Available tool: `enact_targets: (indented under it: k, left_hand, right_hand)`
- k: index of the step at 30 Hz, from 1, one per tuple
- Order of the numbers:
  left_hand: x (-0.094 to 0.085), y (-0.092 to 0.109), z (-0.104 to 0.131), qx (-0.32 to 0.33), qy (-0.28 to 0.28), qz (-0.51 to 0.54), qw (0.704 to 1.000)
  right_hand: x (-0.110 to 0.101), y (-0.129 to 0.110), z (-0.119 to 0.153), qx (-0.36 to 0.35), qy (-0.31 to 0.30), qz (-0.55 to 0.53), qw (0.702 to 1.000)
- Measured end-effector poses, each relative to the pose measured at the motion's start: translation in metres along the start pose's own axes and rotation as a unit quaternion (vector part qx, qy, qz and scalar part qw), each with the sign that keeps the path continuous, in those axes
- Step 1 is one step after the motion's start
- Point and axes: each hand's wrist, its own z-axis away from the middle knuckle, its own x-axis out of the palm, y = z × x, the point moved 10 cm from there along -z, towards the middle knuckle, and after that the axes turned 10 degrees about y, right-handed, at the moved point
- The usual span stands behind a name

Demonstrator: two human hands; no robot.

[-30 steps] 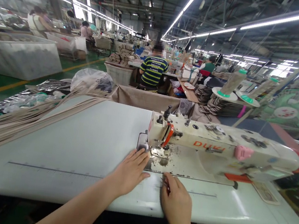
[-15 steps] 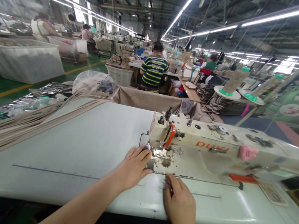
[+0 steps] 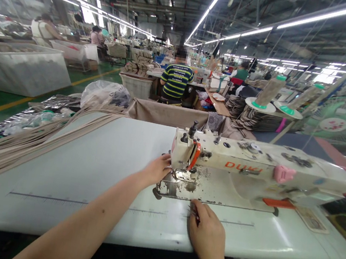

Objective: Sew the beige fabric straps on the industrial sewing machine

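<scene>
A cream sewing machine [image 3: 236, 165] with orange lettering stands on the white table [image 3: 96, 157]. My left hand [image 3: 156, 169] reaches to the left side of its head, beside the presser foot [image 3: 183, 175]. Its fingers are stretched out and apart, with the tips partly hidden by the machine. My right hand [image 3: 207, 231] rests on the table just in front of the machine bed [image 3: 215, 193]. It is closed around small metal thread snips [image 3: 193, 212], whose points stick out to the left; the rest is hidden in the palm.
Long beige fabric strips [image 3: 36, 143] lie over the table's left side. Behind the table is a cloth-lined bin [image 3: 169, 113]. Thread cones [image 3: 267, 92] and a green fan [image 3: 338, 123] stand at right. A person in a striped shirt [image 3: 176, 82] sits ahead.
My left hand has moved from lying on the machine bed's left end, up and away to the side of the machine head. My right hand stays in place with the snips.
</scene>
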Motion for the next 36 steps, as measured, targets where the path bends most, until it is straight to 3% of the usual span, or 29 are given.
enact_targets:
  k: [4,10,21,36]
  left_hand:
    - [0.007,-0.004,-0.013,0.008,0.0,-0.002,1.0]
    - [0.008,0.004,-0.008,0.038,0.019,-0.013,0.999]
    - [-0.011,-0.004,0.0,0.055,0.009,-0.037,0.998]
    - [-0.012,0.002,0.023,-0.053,-0.014,-0.003,0.998]
  right_hand:
    - [0.0,0.0,-0.001,0.007,0.0,-0.005,1.0]
    - [-0.003,-0.003,-0.003,0.005,0.006,-0.004,1.0]
    - [-0.002,0.001,-0.002,0.019,0.009,-0.016,1.0]
    - [-0.002,-0.001,-0.001,0.02,-0.008,-0.014,1.0]
